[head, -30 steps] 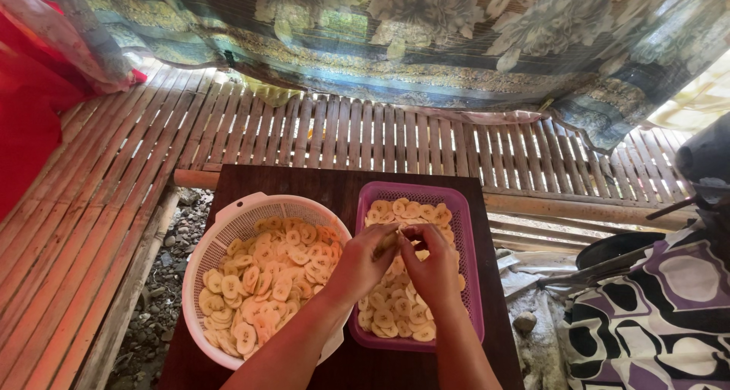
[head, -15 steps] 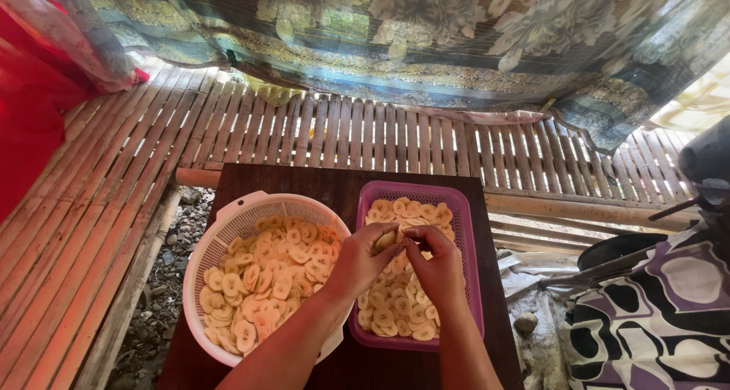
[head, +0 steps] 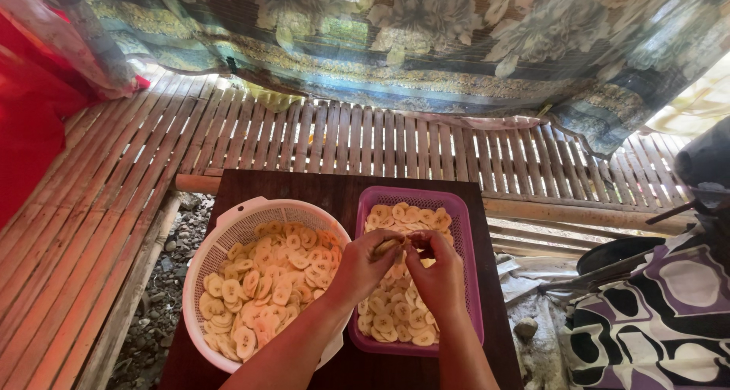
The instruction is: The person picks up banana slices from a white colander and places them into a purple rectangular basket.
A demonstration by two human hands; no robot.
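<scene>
Bamboo slat floor [head: 319,143] runs away from the camera under a hanging floral cloth [head: 426,33]; red fabric [head: 30,109] at far left, black-white-purple patterned cloth [head: 654,314] at right. Dark wooden table [head: 304,186] sits over the slats, flat and matte. Two containers on it, side by side and touching or nearly so: round white plastic colander [head: 228,230] on the left, perforated wall, and purple rectangular basket tray [head: 462,245] on the right, long axis pointing away from the person. Both carry thin, round, pale-yellow banana slices [head: 266,283], heaped loosely in the colander, laid flatter and overlapping in the tray. Left hand [head: 365,264] and right hand [head: 439,272] meet over the tray's near-middle, fingertips together, both pinching one small slice [head: 388,245] between them. That slice sits directly above the tray layer, not yet on it. Hands are equally near; tray lies straight below, colander off to the left of the left wrist.
</scene>
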